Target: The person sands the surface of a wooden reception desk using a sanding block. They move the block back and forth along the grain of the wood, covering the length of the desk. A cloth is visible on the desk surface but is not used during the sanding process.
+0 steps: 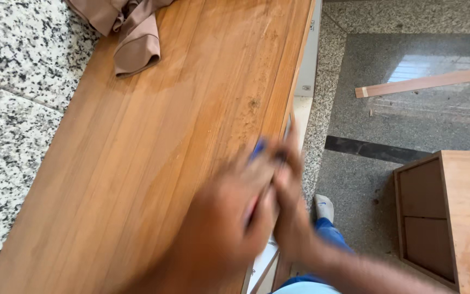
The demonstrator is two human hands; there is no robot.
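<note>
A: Grip first. Left hand [221,226] curled tight around a thin blue-tipped pen [258,148]; blue end poking out at 12 o'clock above the knuckles. Heavily motion-blurred.

B: Right hand [289,201]?

A: Pressed against the left at its 3 o'clock side, fingers bent and narrow, touching the pen region. Whether actually pinching the pen or a thin dark strip just beside it: cannot tell, too blurred.

B: Location of the pen?

A: Over the right edge of a large brown wooden board [153,152], near the board's 4 o'clock corner. Contact between tip and board not resolvable.

B: Board condition?

A: Lying flat on speckled stone flooring [12,109]. Small patch of sawdust [254,103] at 12 o'clock from the hands.

B: Surroundings?

A: Crumpled beige cloth [131,32] on the board's far end, 11 o'clock, well apart from both hands. Narrow wooden strip [425,83] on the grey floor at 2 o'clock. Open wooden cabinet box [447,218] at 3 o'clock, with two recessed panels visible. Blue trouser leg and grey-socked foot [325,208] just beside the right wrist, below the board edge.
</note>
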